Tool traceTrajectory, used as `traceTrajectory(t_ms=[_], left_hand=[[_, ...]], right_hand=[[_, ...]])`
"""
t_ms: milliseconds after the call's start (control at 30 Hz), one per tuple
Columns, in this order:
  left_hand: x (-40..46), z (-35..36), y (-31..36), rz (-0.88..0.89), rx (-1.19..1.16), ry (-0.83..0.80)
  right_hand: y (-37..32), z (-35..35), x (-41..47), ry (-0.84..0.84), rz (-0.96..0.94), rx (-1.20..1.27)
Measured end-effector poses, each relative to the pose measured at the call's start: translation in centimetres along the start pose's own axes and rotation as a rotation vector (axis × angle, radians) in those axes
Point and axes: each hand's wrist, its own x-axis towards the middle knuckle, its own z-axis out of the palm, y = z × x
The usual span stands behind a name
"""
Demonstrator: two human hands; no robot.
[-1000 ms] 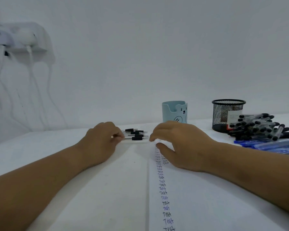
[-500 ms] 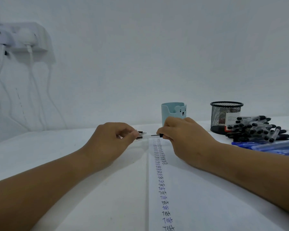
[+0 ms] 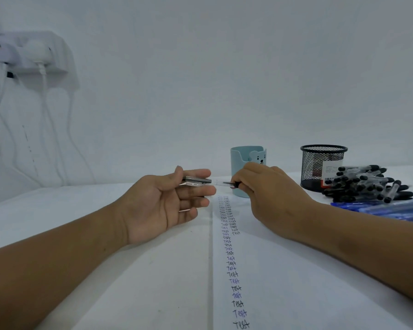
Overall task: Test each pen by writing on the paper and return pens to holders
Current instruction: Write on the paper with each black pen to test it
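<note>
Item: pen, pinched in right hand; its cap pinned under left hand's thumb. Risk: loosely pinned cap slips from those nearly straight fingers.

a white table carries a sheet of paper lined with "test" scribbles, a pale blue bear holder, a black mesh holder, black-capped pens heaped beside blue pens.

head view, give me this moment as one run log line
left hand: holds pen caps | right hand: grips pen | paper: test column | holders: blue cup, mesh cup
</note>
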Motion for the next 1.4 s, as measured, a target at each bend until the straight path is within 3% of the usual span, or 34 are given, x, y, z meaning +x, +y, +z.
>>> traceTrajectory(t_ms=[267,600,667,800,900,1033,1167,1400], left_hand=[[-0.1,0.0,-0.5,0.059,0.126,0.028],[0.0,-0.2,0.1,0.035,0.116,0.068],[0.0,-0.2,-0.2,0.052,0.219,0.088],[0.0,0.2,-1.5,0.122,0.665,0.095],[0.1,0.1,-2.1,0.190,1.052,0.034],[0.1,0.1,-2.2,0.183,1.163,-0.061],[0.1,0.0,-2.2,0.194,1.164,-0.053],[0.2,-0.1,-2.4,0.203,1.224,-0.090]], right_hand=[[0.2,0.1,-0.1,0.016,-0.058,-0.022],[-0.3,-0.6,-0.2,0.007,-0.032,0.057],[-0.3,-0.6,-0.4,0.042,0.047,0.176],[-0.8,-0.6,-0.5,0.160,0.268,0.572],[-1.3,-1.1,-0.3,0.075,0.461,0.845],[-2.1,-1.7,-0.7,-0.162,0.597,1.107],[-2.4,-1.9,-0.8,-0.297,0.513,1.125],[-2.7,-1.6,-1.1,-0.257,0.374,0.982]])
